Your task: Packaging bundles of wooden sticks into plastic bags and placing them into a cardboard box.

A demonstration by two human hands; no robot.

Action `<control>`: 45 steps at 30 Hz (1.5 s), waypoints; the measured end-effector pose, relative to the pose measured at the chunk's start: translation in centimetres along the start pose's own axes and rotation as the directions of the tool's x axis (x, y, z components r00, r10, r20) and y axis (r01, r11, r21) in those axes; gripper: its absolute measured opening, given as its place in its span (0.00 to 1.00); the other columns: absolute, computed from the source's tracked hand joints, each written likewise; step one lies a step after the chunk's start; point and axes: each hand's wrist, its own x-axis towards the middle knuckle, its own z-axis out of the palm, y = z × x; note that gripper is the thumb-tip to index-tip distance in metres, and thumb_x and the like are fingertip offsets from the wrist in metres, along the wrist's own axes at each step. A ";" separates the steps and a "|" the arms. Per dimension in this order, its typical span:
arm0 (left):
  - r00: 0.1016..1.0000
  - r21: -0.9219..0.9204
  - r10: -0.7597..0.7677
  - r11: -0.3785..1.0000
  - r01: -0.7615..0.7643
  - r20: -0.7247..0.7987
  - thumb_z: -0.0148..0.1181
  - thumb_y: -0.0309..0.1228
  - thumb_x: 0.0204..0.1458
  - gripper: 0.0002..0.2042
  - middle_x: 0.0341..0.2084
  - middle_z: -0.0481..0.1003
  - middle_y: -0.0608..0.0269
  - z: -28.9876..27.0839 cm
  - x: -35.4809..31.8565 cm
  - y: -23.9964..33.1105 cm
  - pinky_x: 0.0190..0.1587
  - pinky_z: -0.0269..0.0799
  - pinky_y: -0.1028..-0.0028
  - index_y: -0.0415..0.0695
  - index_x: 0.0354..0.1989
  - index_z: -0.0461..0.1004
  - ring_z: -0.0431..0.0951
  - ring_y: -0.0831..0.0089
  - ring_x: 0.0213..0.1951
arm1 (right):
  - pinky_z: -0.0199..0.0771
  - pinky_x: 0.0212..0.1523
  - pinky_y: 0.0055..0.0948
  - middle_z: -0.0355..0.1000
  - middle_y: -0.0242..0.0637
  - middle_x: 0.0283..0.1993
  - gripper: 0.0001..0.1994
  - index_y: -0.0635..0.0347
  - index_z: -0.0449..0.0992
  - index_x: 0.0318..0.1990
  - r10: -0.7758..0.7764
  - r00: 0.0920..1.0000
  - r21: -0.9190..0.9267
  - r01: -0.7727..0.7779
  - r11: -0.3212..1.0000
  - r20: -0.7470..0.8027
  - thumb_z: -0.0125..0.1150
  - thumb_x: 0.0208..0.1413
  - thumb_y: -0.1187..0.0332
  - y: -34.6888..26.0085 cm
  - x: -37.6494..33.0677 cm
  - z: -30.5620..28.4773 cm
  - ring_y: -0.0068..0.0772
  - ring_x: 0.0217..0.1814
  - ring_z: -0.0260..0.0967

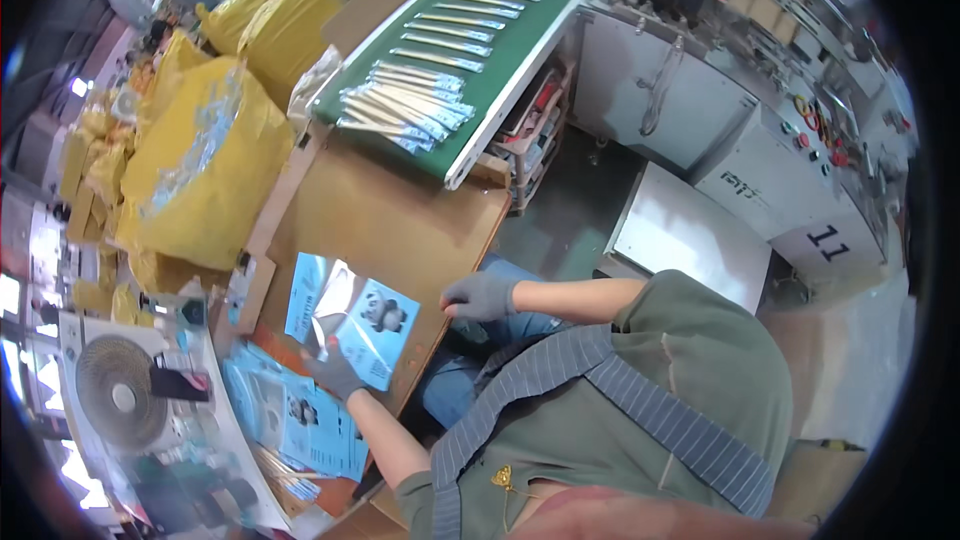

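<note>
A flat blue plastic bag [385, 325] with a panda print and a shiny clear patch lies on the brown work table [390, 205]. My left hand [335, 370], in a grey glove with bare fingertips, has its fingers closed on the bag's near left edge. At the table's right edge, my grey-gloved right hand [482, 297] hovers apart from the bag, fingers curled together and nothing visible in them. More blue panda bags [300, 410] lie in a stack left of my left forearm. Next to that stack is a small bunch of thin pale sticks [285, 470].
Beyond the table, a green conveyor belt [520, 50] carries pale sticks in blue-and-white wrappers [405, 105], piled at its near end. Large yellow sacks [215, 150] stand on the left, with a round fan [122, 395] below them. A white machine cabinet [650, 80] stands right.
</note>
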 end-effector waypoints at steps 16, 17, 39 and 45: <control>0.852 0.222 -0.386 0.850 0.477 -0.353 0.68 0.44 0.41 0.27 0.40 0.75 0.45 -18.0 -4.2 -5.5 0.46 0.68 0.65 0.38 0.46 0.72 0.75 0.57 0.45 | 0.71 0.41 0.28 0.74 0.41 0.31 0.11 0.64 0.75 0.38 0.012 0.999 -0.017 -0.011 1.000 0.032 0.54 0.56 0.65 0.2 7.8 1.6 0.32 0.37 0.72; 0.879 0.400 -0.282 0.807 0.434 -0.384 0.67 0.44 0.41 0.26 0.39 0.75 0.44 -19.9 -5.2 -7.8 0.46 0.68 0.64 0.38 0.45 0.73 0.75 0.56 0.44 | 0.71 0.39 0.27 0.74 0.38 0.30 0.10 0.64 0.75 0.37 -0.007 1.000 -0.035 0.008 0.999 0.015 0.54 0.56 0.66 1.0 8.1 2.1 0.29 0.35 0.71; 0.971 0.557 0.235 0.814 -0.165 -0.055 0.59 0.45 0.50 0.29 0.53 0.65 0.39 -3.1 -0.5 1.5 0.58 0.60 0.57 0.35 0.54 0.64 0.64 0.45 0.56 | 0.74 0.38 0.36 0.76 0.45 0.33 0.11 0.59 0.78 0.35 -0.081 0.933 -0.224 0.001 0.975 -0.350 0.57 0.52 0.61 1.7 6.5 3.3 0.44 0.35 0.75; 0.985 0.807 0.151 0.569 -0.158 0.086 0.49 0.58 0.52 0.36 0.57 0.63 0.38 6.5 -0.6 1.7 0.63 0.52 0.53 0.35 0.57 0.63 0.59 0.47 0.61 | 0.73 0.41 0.39 0.75 0.45 0.35 0.15 0.53 0.78 0.37 -0.087 0.921 -0.140 0.036 0.989 -0.379 0.55 0.51 0.53 3.2 7.2 3.2 0.46 0.38 0.74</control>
